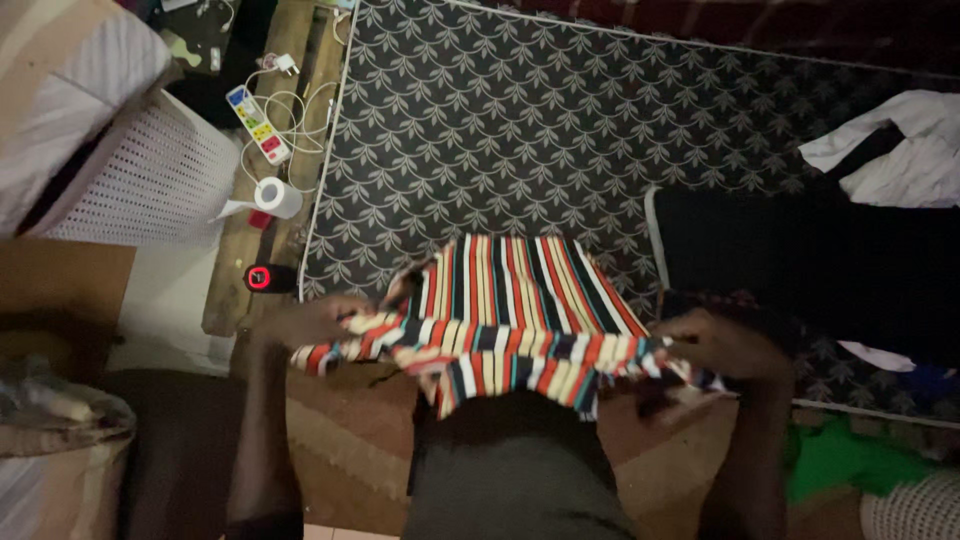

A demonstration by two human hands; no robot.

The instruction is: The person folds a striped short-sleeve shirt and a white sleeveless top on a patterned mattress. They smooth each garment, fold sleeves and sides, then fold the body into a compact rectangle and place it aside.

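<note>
A striped cloth (520, 300) in red, black, cream and teal lies on the near edge of a mattress with a dark leaf-patterned cover (520, 130). My left hand (315, 320) grips the cloth's left corner. My right hand (725, 350) grips its right corner. The near edge of the cloth is folded over and bunched between both hands, just above my lap.
A black garment (810, 270) and a white cloth (900, 150) lie on the mattress at right. Left of the mattress are a white perforated basket (150, 175), a power strip with cables (258, 125), a paper roll (277, 196) and a small device with a red light (260, 278).
</note>
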